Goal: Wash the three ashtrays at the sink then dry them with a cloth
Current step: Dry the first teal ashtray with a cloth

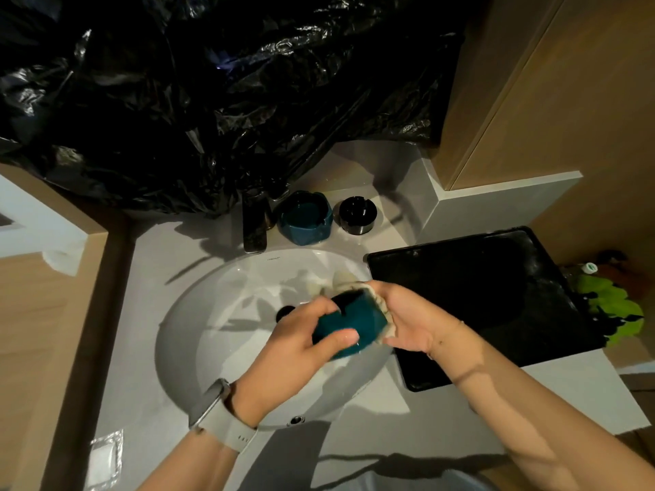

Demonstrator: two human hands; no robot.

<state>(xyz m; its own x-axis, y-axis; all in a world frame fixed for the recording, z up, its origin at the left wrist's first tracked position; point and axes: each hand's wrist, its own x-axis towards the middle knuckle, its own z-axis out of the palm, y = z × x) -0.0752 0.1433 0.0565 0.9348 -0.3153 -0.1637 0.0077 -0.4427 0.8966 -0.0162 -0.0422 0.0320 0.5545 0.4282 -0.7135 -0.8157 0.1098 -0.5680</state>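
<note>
A: State the position of the workpiece.

B: A teal ashtray (349, 322) is held above the white sink (184, 334), over the right half of the basin. It is tilted, with its outer wall facing the camera.

A: Left hand status?

B: The left hand (294, 345) grips the teal ashtray from the near left side. The thumb lies across the lower wall and the fingers curl over the upper edge. A pale watch (221, 416) is on that wrist.

A: Right hand status?

B: The right hand (407, 317) holds a pale cloth (345, 279) against the ashtray's right side. The fingers are curled round the cloth; the cloth edge shows above and below the ashtray. The fingertips themselves are hidden behind it.

A: Location of the remaining units?

B: A second teal ashtray (305, 217) stands upright on the counter (141, 349) behind the basin, just right of the dark tap (255, 225). A black round ashtray (357, 215) stands just beside it on the right, apart from it.

A: Adjacent items?

B: A black tray (478, 306) lies on the counter right of the sink. Black plastic sheeting (212, 101) covers the wall behind. A green item (609, 306) lies beyond the tray's right edge; its type cannot be determined.
</note>
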